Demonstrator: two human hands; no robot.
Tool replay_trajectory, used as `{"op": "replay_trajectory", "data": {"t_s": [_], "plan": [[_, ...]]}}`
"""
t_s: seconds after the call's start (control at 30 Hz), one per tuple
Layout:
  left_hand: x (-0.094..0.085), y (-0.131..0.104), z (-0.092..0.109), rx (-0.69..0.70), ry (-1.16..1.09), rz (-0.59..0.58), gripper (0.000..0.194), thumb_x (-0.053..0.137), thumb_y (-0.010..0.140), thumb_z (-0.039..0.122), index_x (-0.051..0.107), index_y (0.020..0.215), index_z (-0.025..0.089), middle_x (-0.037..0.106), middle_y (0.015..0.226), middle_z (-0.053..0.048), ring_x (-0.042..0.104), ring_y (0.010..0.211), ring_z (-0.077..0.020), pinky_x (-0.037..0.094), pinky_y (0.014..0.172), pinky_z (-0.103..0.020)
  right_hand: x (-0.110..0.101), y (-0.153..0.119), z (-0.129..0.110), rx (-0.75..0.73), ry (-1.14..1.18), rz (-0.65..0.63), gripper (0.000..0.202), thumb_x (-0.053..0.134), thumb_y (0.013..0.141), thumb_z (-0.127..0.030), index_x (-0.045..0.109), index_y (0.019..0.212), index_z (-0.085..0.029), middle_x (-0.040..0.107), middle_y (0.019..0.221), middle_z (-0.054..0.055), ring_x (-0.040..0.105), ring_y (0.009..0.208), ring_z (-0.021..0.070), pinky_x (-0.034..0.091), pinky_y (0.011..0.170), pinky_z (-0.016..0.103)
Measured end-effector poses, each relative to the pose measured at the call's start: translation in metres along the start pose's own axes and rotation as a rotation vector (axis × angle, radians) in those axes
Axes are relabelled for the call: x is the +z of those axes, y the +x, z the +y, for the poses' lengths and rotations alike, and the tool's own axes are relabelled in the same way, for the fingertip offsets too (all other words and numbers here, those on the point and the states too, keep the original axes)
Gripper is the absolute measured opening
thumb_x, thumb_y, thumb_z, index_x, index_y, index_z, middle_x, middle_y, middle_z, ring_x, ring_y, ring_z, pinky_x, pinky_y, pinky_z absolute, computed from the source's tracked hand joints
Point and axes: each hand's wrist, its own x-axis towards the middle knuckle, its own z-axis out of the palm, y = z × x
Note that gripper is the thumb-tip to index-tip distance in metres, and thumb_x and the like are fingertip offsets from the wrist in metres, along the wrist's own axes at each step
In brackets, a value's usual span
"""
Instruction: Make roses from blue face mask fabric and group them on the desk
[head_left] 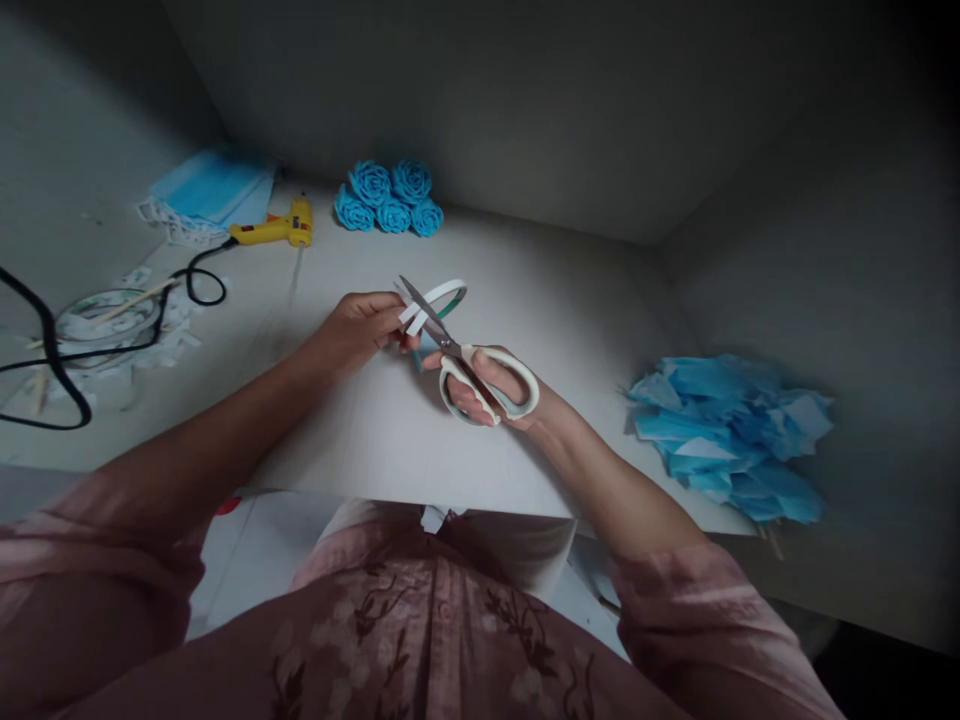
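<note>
My right hand point(499, 385) is closed around the white handles of a pair of scissors point(491, 380), whose blades point up and left and look slightly apart. Close to the blades, my left hand point(371, 325) pinches narrow white strips point(414, 318). The blades cross right beside these strips; whether they touch cannot be made out. Partly hidden behind the scissors is a thin white ring with a green inside point(454, 290), like a nearly used roll of tape. A small light-blue bit shows under the fingers, too covered to name.
Several blue crepe-like roses point(391, 200) sit at the back of the white table point(360, 430). Left of them are a yellow glue gun point(281, 225) with a looping black cord and stacked blue face masks point(214, 190). White scraps surround a round item point(112, 315). Crumpled blue sheets point(731, 430) lie right.
</note>
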Motion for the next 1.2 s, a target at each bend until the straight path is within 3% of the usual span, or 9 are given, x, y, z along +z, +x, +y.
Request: {"op": "replay_trajectory", "data": {"t_s": [0.23, 0.43, 0.6, 0.8, 0.9, 1.03, 1.2], "plan": [[-0.003, 0.001, -0.002, 0.006, -0.002, 0.011, 0.034, 0.086, 0.079, 0.042, 0.069, 0.066, 0.016, 0.062, 0.057, -0.001, 0.055, 0.056, -0.0104, 0.042, 0.056, -0.024, 0.012, -0.004, -0.009, -0.031, -0.137, 0.12, 0.064, 0.074, 0.089, -0.072, 0.072, 0.111, -0.012, 0.049, 0.058, -0.01, 0.037, 0.038, 0.0035, 0.026, 0.032, 0.02], [-0.004, 0.006, -0.008, -0.017, 0.022, 0.097, 0.025, 0.088, 0.074, 0.037, 0.075, 0.07, 0.016, 0.058, 0.054, 0.0, 0.051, 0.052, -0.0094, 0.038, 0.052, -0.023, 0.011, -0.005, -0.011, -0.129, -0.593, 0.265, 0.054, 0.081, 0.087, -0.061, 0.075, 0.112, -0.014, 0.055, 0.063, -0.007, 0.043, 0.051, 0.0064, 0.034, 0.05, 0.023], [-0.004, 0.009, -0.011, -0.032, 0.032, 0.123, 0.027, 0.087, 0.076, 0.04, 0.077, 0.074, 0.015, 0.056, 0.052, 0.001, 0.048, 0.049, -0.0089, 0.035, 0.05, -0.022, 0.019, -0.004, -0.008, -0.194, -0.95, 0.153, 0.044, 0.084, 0.085, -0.053, 0.077, 0.109, -0.016, 0.064, 0.077, -0.004, 0.046, 0.066, 0.0081, 0.036, 0.064, 0.025], [-0.004, 0.008, -0.002, -0.021, -0.094, 0.134, 0.022, 0.079, 0.086, 0.034, 0.072, 0.076, 0.015, 0.059, 0.055, 0.001, 0.055, 0.053, -0.0108, 0.043, 0.055, -0.022, 0.007, -0.005, -0.012, -0.116, -0.575, 0.054, 0.053, 0.085, 0.083, -0.055, 0.068, 0.118, -0.019, 0.05, 0.072, -0.008, 0.042, 0.063, 0.008, 0.033, 0.057, 0.023], [-0.004, 0.008, 0.001, -0.008, -0.154, 0.125, 0.03, 0.076, 0.093, 0.033, 0.067, 0.07, 0.015, 0.057, 0.055, 0.001, 0.055, 0.053, -0.0102, 0.045, 0.056, -0.022, -0.003, -0.004, -0.008, -0.108, -0.367, -0.012, 0.057, 0.08, 0.088, -0.062, 0.065, 0.123, -0.019, 0.055, 0.074, -0.006, 0.046, 0.06, 0.0081, 0.037, 0.054, 0.023], [-0.006, 0.01, 0.001, -0.012, -0.207, 0.099, 0.041, 0.065, 0.103, 0.044, 0.071, 0.076, 0.015, 0.052, 0.05, 0.003, 0.057, 0.052, -0.0119, 0.049, 0.058, -0.023, -0.01, -0.003, 0.0, -0.146, -0.246, -0.039, 0.065, 0.062, 0.097, -0.074, 0.065, 0.127, -0.017, 0.064, 0.086, 0.0, 0.055, 0.059, 0.0074, 0.044, 0.055, 0.024], [-0.007, 0.013, -0.002, -0.079, -0.219, 0.103, 0.057, 0.055, 0.107, 0.058, 0.07, 0.072, 0.015, 0.053, 0.048, 0.001, 0.057, 0.05, -0.0129, 0.048, 0.056, -0.024, -0.013, -0.004, 0.002, -0.055, -0.202, -0.1, 0.075, 0.054, 0.094, -0.084, 0.067, 0.125, -0.016, 0.066, 0.084, 0.0, 0.06, 0.057, 0.0086, 0.047, 0.052, 0.023]]}}
